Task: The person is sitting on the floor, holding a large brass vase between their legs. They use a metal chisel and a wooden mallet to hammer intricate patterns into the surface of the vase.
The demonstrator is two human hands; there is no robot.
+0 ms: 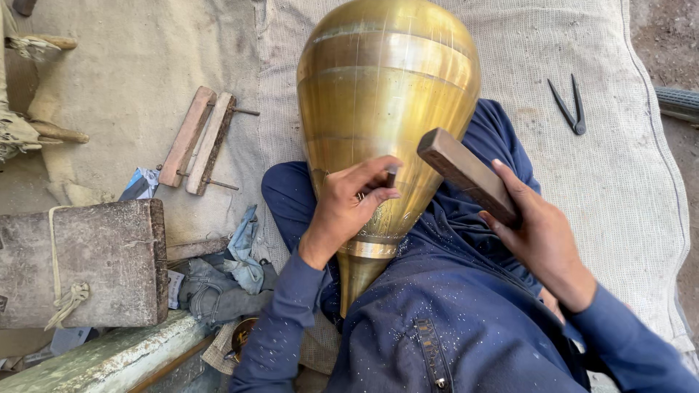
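Note:
A large brass vase (386,94) lies across my lap, its wide body pointing away and its narrow neck toward me. My left hand (346,207) rests on its lower body and pinches a small dark chisel (390,177) against the engraved band. My right hand (542,236) grips a rectangular wooden block (466,175) raised just to the right of the chisel, apart from it. Blue sleeves and blue trousers cover my arms and legs.
A woven mat (626,189) lies under me, with metal dividers (571,109) on it at the upper right. To the left are a wooden clamp (196,142), a heavy wooden block with rope (80,262), crumpled rags (226,280) and a plank edge (109,356).

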